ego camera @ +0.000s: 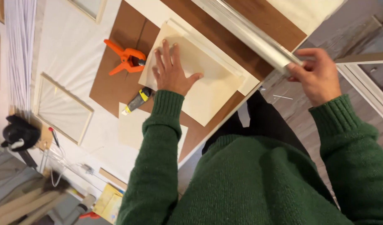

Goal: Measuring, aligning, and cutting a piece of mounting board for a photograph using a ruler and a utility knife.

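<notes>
My left hand (171, 70) lies flat, fingers spread, on a cream sheet of board (208, 89) that rests on a brown panel (120, 79). My right hand (317, 74) grips the near end of a long shiny metal bar (245, 31) that runs diagonally up and left across the table. An orange spring clamp (127, 59) lies on the brown panel just left of my left hand. A yellow and black utility knife (138, 100) sits below that hand, near my green sleeve.
A light wooden frame (62, 108) lies on the white table at the left. A black object (18, 133), cables and a yellow packet (108, 202) sit near the lower left. The table edge runs diagonally by my body; wooden floor shows at the right.
</notes>
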